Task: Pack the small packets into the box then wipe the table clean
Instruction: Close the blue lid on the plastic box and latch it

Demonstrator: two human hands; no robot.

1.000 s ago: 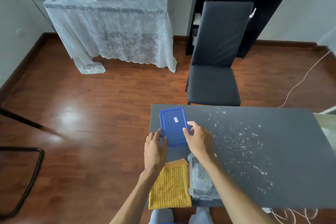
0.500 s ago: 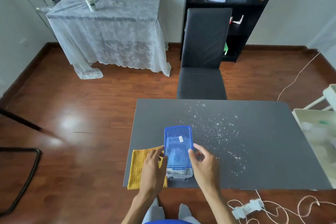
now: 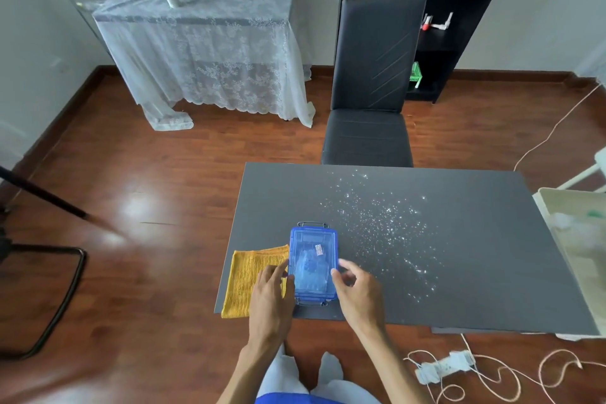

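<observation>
A clear box with a blue lid [image 3: 313, 259] sits near the front left of the dark grey table [image 3: 459, 272]. The lid lies flat on the box, and packets show faintly through it. My left hand [image 3: 272, 292] touches the lid's left edge with its fingertips. My right hand [image 3: 355, 285] rests at the lid's right edge, fingers curled against it. A folded yellow cloth [image 3: 249, 275] lies flat just left of the box, partly under my left hand. White crumbs [image 3: 383, 223] are scattered over the table's middle.
A black chair [image 3: 370, 88] stands at the table's far side. A white bin [image 3: 577, 239] sits off the right edge. A power strip and cables [image 3: 446, 367] lie on the wooden floor near my feet. A lace-covered table [image 3: 203, 39] stands at the back left.
Both hands brought the blue lid from the table onto the box and set it flat. The view shifted back, so the box and cloth now appear farther up the table.
</observation>
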